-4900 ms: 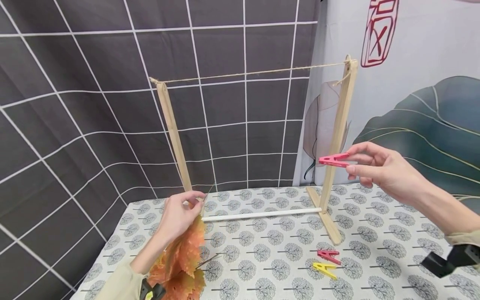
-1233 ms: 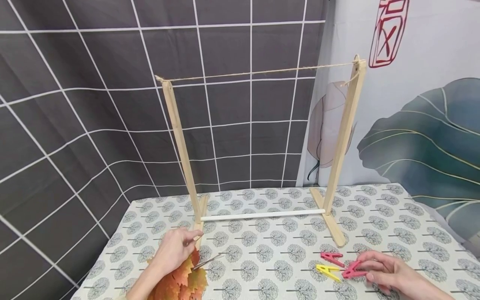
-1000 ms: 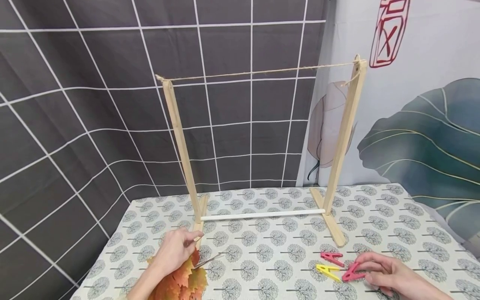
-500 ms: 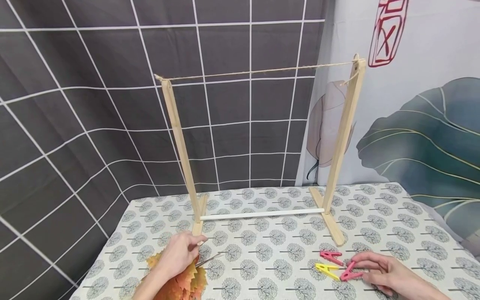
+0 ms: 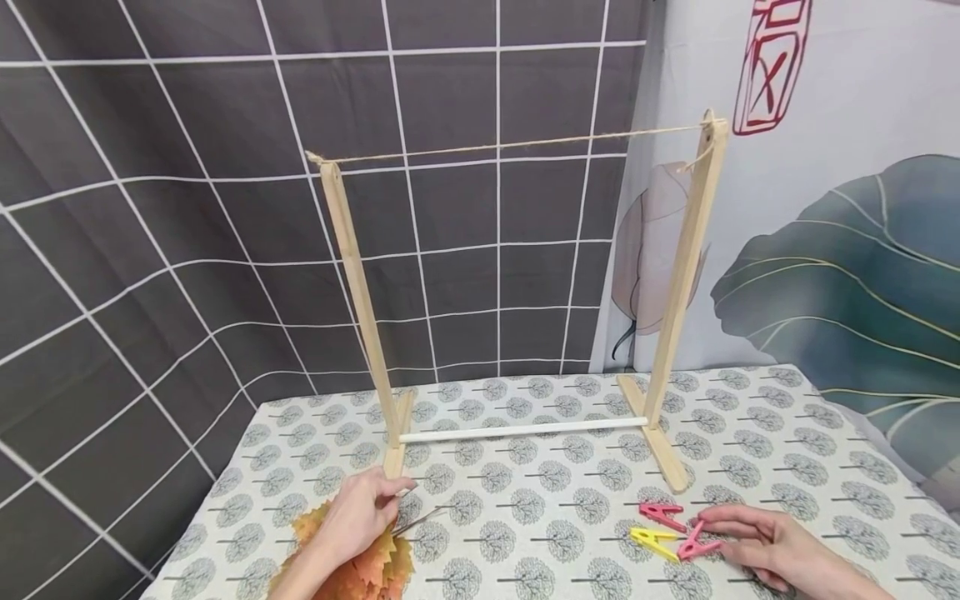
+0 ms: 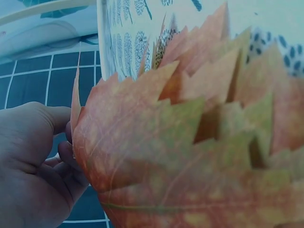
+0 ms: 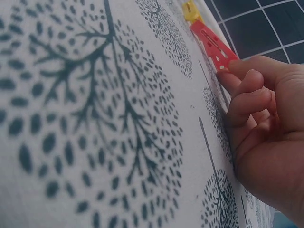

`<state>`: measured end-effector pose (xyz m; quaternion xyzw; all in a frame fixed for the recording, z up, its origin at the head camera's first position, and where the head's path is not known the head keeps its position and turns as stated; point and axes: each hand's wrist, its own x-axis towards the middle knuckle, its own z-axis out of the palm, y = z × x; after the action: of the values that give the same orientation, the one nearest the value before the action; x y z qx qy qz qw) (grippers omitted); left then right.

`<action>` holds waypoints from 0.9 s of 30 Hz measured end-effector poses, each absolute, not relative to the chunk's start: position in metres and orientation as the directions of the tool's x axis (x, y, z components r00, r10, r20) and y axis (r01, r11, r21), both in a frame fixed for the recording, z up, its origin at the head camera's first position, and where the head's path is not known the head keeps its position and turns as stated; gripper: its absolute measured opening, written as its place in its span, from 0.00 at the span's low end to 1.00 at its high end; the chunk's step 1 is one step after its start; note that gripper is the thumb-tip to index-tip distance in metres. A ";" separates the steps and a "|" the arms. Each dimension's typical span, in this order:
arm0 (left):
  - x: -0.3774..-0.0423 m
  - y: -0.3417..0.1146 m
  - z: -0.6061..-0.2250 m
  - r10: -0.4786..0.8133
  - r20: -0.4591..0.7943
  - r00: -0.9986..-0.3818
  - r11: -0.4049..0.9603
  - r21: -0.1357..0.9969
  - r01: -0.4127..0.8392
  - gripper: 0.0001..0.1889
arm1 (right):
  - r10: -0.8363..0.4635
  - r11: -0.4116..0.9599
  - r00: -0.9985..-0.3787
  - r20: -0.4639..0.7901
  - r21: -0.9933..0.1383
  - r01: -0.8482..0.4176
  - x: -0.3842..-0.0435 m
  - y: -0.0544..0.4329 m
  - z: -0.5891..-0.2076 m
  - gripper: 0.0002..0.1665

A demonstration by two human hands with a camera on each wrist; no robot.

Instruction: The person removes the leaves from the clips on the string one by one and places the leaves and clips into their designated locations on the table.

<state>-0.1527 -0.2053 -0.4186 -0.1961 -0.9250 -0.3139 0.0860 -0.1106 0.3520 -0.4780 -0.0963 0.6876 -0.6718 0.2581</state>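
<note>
My left hand [image 5: 360,512] is low over a pile of orange and yellow-green maple leaves [image 5: 367,575] at the front left. In the left wrist view its thumb and fingers pinch at the left edge of a reddish leaf [image 6: 133,142]; the fingertips are partly hidden behind it. My right hand [image 5: 780,546] rests low at the cloth and pinches one end of a pink clothespin [image 5: 697,543]. That clothespin's other end lies right by a yellow clothespin [image 5: 654,543]. Just behind lies a second pink clothespin [image 5: 662,514].
A wooden stand [image 5: 671,300] with two posts, a white rod [image 5: 525,430] low between them and a twine line [image 5: 517,143] across the top stands farther back. Thin stems [image 5: 420,518] stick out right of the leaves. A tree-print cloth [image 5: 525,500] covers the table.
From beside the stand's right post, the right hand has brought the pink clothespin down to the others. The left hand has lowered onto the leaf pile; lately both hands barely shift.
</note>
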 end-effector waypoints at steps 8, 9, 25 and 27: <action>-0.149 -0.206 -0.423 0.303 0.266 -0.915 0.720 0.565 0.403 0.17 | -0.449 0.089 -0.868 -0.213 -0.977 0.194 -0.109 0.348 -0.479 0.19; -0.149 -0.206 -0.423 0.300 0.261 -0.917 0.725 0.562 0.397 0.17 | -0.446 0.085 -0.870 -0.210 -0.978 0.193 -0.109 0.348 -0.479 0.19; -0.149 -0.209 -0.427 0.298 0.298 -0.907 0.735 0.535 0.417 0.12 | -0.254 0.225 -0.931 -0.263 -0.952 0.208 -0.106 0.339 -0.470 0.18; -0.148 -0.209 -0.426 0.288 0.301 -0.909 0.733 0.541 0.411 0.11 | -0.211 0.216 -0.941 -0.264 -0.952 0.219 -0.106 0.337 -0.468 0.16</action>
<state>-0.1482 -0.2089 -0.4261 -0.1889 -0.9257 -0.3124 0.0987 -0.1058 0.3367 -0.4676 0.0025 0.7606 -0.6262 0.1716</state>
